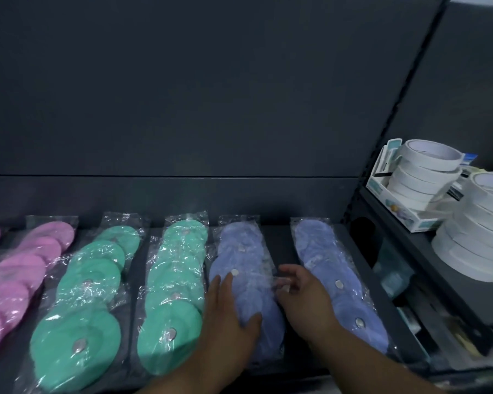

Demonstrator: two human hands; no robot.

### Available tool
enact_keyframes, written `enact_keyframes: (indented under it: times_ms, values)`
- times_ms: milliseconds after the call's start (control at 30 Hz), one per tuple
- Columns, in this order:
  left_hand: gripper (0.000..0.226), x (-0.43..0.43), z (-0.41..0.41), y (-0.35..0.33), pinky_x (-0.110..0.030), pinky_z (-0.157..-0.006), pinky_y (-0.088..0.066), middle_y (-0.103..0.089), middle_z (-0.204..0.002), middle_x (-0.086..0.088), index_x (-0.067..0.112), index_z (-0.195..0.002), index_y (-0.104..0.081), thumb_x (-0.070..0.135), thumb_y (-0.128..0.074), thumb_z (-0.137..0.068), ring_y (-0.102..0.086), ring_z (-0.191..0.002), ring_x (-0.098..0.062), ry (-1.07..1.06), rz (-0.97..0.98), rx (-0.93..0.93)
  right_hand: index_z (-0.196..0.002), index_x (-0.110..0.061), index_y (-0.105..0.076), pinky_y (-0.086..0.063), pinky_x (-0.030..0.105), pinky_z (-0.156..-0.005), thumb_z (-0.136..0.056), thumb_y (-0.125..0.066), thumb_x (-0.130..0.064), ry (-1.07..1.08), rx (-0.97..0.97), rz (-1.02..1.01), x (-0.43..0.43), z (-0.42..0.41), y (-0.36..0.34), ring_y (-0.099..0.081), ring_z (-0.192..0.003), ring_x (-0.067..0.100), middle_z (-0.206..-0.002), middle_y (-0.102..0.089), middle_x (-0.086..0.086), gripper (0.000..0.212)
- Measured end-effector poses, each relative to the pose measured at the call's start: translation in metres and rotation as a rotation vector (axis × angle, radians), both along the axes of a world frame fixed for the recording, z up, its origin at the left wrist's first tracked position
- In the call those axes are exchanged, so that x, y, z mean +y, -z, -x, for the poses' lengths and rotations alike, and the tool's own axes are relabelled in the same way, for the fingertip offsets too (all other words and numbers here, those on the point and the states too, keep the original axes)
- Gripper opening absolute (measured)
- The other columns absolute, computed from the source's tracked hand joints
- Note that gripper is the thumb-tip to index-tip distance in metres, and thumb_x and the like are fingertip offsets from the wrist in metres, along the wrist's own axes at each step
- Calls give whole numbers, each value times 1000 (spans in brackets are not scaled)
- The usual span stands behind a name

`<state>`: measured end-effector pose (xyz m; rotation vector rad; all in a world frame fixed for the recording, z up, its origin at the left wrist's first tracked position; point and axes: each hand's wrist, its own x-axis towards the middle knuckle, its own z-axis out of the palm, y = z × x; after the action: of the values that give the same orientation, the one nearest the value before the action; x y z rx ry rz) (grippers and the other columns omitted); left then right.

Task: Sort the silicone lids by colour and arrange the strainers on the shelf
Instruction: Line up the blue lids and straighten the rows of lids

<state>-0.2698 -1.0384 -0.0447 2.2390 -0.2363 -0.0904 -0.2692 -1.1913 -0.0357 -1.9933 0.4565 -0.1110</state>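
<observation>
Head view. Entry for one shelf (279, 237) of bagged silicone lids, as I read it from my station.

Risks
- The wrap looks slick and crinkled. A push from flat fingers could skate the blue lid packet (248, 251) sideways over the green packet (177, 274) just beside it, spoiling the colour row.
- The lids sit loose and overlapping inside their bag, so lifting by one edge of the wrap would likely let them slump to one end.
- This packet's near end lies at the shelf's front edge. A drag towards me could tip it off.
- No strainers are in view, so that half of the job I judge not yet begun.

Hands
- Left hand (225, 317): spread flat, palm down, fingers straight. It presses on the near half of the blue lid packet, with the thumb out across it.
- Right hand (302, 294): half open, fingers loosely bent at that packet's right edge and touching the wrap. It is too blurred to tell whether they pinch it.

Stock, from the shelf's left end
- A pink packet (20, 274).
- Two green packets.
- Two blue packets — the second blue packet (325, 260) lies nearest the right end, apart from the first.
</observation>
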Motion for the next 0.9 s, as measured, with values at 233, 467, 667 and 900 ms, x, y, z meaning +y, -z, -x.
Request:
enact_keyframes:
  times_ms: [233, 467, 667, 900]
  values:
    - [88, -10, -8, 0, -18, -113, -6, -2, -159, -5, 13, -151, -6, 27, -64, -87, -4, -147, -15, -173, 31, 145, -109, -35, -48, -48, 15, -79, -79, -67, -7, -209, 51, 24, -2, -17, -4, -60, -88, -1, -96, -60, -19, 45]
    - [84, -25, -8, -3, -22, -115, -17, -19, -156, -3, 17, -149, -20, 20, -69, -81, -22, -143, -16, -263, 118, 158, -115, -28, -52, -41, 2, -66, -74, -63, 1, -235, 23, 46, -10, -22, -6, -57, -78, -2, -90, -59, -13, 51]
    - [81, -26, -13, -7, -31, -117, -19, -22, -155, -2, 18, -148, -24, 21, -69, -81, -22, -143, -15, -288, 150, 167, -110, -30, -47, -37, 3, -66, -74, -60, -1, -198, -28, 93, -15, -19, -12, -57, -82, 1, -98, -59, -9, 48]
    - [90, -27, -36, -14, -37, -111, -36, -37, -149, 5, 28, -150, -18, 39, -65, -75, -45, -130, -15, -272, 331, 395, -142, -29, -31, -39, 21, -99, -81, -64, -28, -350, 128, 171, -4, -27, -14, -52, -122, 15, -137, -50, -3, 69]
